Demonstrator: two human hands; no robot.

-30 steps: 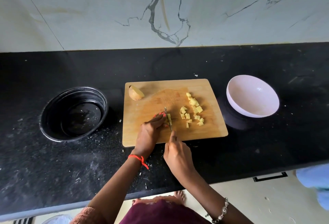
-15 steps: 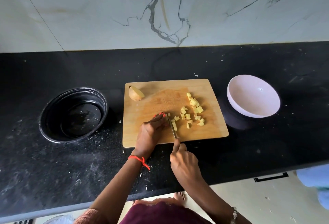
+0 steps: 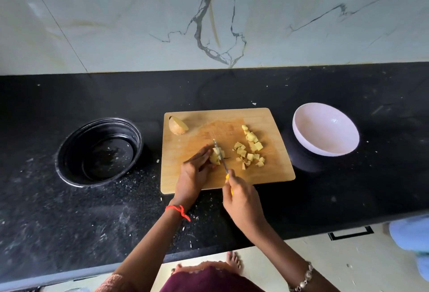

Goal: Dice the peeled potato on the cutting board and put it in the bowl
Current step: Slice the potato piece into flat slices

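— The left hand (image 3: 193, 171) is clamped over the potato chunk (image 3: 216, 156) near the middle of the cutting board (image 3: 274, 175), fingers curled down on it. The right hand (image 3: 241, 199) is wrapped round the yellow handle of the knife (image 3: 220, 157), with the blade against the chunk's right side.

— Slippery thing to hold, is it?

— Likely. Cut potato is stiff but slick with starch. I'd want the flat face down and the fingertips tucked back from the blade. The chunk is small, so there's little room for those fingers.

— And the diced pieces (image 3: 251, 150)?

— They're a loose heap on the right of the board, apart from the blade and on the side nearer the bowl (image 3: 325, 129). The bowl sits on the worktop (image 3: 348, 187) just off the board's right edge, and I see nothing in it.

— Light stuff to move, then.

— Light, yes, but they'd scatter. Scooping a handful, or sweeping them along with the flat of the knife, looks better than pinching them one by one.

— More to cut?

— An uncut potato half (image 3: 177, 125) lies at the board's far left corner, well apart from both hands. A black pan (image 3: 99, 152) stands on the worktop to the left.
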